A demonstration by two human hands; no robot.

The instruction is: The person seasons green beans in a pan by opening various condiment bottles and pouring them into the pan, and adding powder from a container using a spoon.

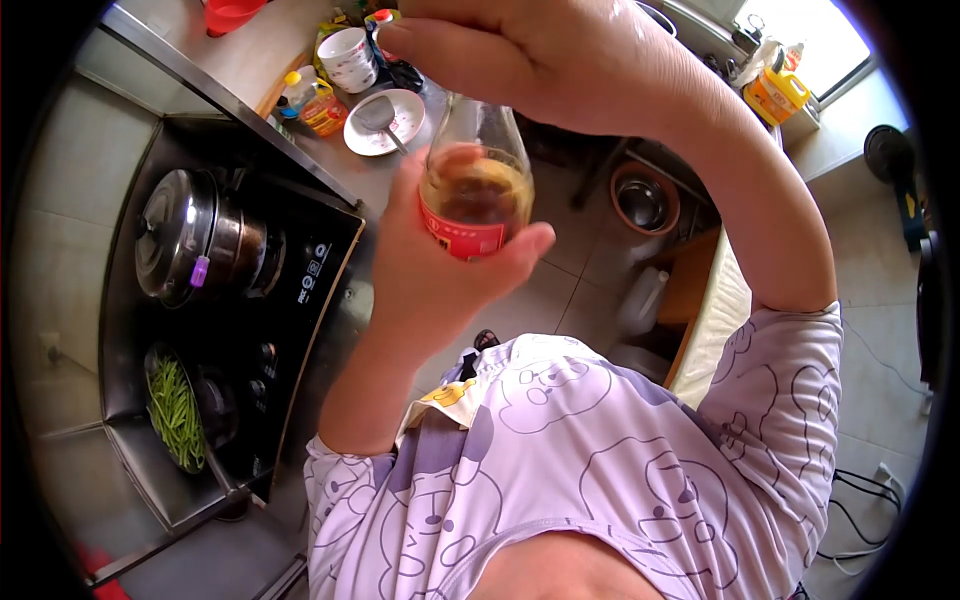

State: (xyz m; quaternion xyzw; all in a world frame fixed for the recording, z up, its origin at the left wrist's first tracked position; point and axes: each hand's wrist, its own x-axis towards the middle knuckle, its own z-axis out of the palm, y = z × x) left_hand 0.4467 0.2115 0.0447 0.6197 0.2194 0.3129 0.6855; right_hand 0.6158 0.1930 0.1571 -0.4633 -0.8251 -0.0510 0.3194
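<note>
Bottle (pixel 475 207) beside the edge of the tabletop (pixel 372 180): brace it upright in the left hand (pixel 425 280), fingers wrapped; right hand (pixel 570 60) covers its top, fingers' state hidden.

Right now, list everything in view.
hob: one, black, left
lidded pot: one, silver, on hob
pan: one, dark, on hob
cut greens: many, green, in pan
plate: one, white, on counter
ladle: one, grey, on plate
bowls: several, white, past plate
small items: some, mixed, beside bowls
basin: one, pinkish, on floor
jug: one, yellow, by window
bottle: one, clear, red-labelled, in left grip
shirt: one, lilac, worn
left hand: one, bare, around bottle
right hand: one, bare, at bottle top
</note>
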